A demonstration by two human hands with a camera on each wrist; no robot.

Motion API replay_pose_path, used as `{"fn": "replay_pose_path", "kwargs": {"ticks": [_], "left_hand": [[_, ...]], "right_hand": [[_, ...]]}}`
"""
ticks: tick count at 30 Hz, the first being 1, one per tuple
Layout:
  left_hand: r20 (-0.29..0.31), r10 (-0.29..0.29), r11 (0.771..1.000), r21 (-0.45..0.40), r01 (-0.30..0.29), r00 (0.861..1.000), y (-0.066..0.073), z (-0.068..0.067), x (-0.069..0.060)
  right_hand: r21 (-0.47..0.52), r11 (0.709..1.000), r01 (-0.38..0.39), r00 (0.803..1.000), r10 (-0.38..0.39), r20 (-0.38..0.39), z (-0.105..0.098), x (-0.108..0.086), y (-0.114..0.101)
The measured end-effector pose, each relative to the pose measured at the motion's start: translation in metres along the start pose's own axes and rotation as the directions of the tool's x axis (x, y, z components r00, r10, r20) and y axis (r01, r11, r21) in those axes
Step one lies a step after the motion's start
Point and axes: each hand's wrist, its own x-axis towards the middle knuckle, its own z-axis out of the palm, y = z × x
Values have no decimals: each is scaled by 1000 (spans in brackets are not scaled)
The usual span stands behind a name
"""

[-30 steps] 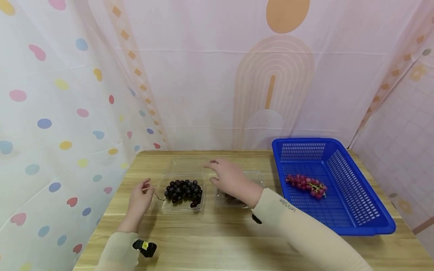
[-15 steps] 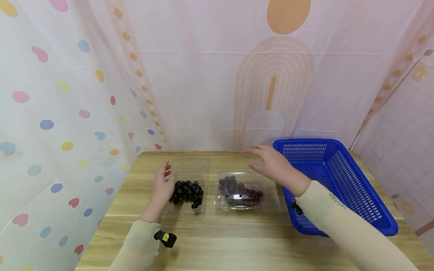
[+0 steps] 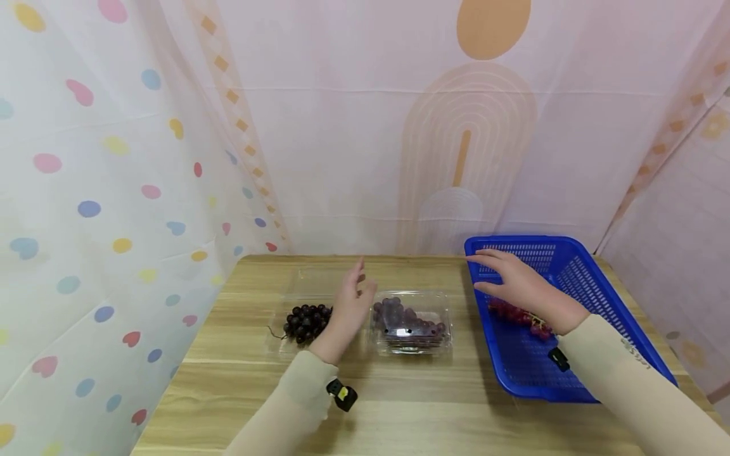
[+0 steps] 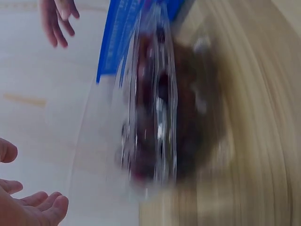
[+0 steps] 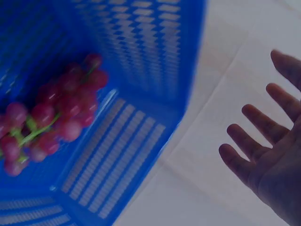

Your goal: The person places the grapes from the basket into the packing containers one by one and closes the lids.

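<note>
My left hand (image 3: pixel 345 311) hovers between two clear plastic boxes, its fingers loosely extended and holding nothing. It partly covers the left box (image 3: pixel 279 345), whose lid (image 3: pixel 316 278) is raised; a bunch of black grapes (image 3: pixel 305 323) lies in it. Right of that hand stands a lidded clear box (image 3: pixel 441 301) with dark reddish grapes (image 3: pixel 399 316), blurred in the left wrist view. Over the left part of a blue plastic basket (image 3: pixel 613 297) is my right hand (image 3: pixel 521 285), fingers spread and nothing in them. Beneath it lies a bunch of red grapes (image 5: pixel 70 101) in the basket.
All of it stands on a wooden table (image 3: pixel 239 386). Behind the table hangs a pale patterned curtain (image 3: pixel 353 158), and a dotted curtain (image 3: pixel 125 285) closes off the left side.
My left hand has moved right, from beside the black grapes to the gap between the boxes. My right hand has swung right from above the lidded box to over the blue basket.
</note>
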Motion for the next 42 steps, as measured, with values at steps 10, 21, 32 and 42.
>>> {"fn": "replay_pose_path", "kwargs": {"ticks": [10,21,32,42], "left_hand": [[126,18,1000,1,-19,992,28,63,-12],[220,9,993,-121,18,975,49,125,-27],[282,20,969,-240,51,959,53,157,-34],[260,-81,960,-239,145,962,52,168,-40]], "right_hand": [[114,993,-25,998,18,64,-6,-12,40],[192,962,-193,970,157,187,-8,-15,81],[292,901,-322,920,224,323,-3,-18,106],[369,843,-391,873,212,440,9,-25,121]]}}
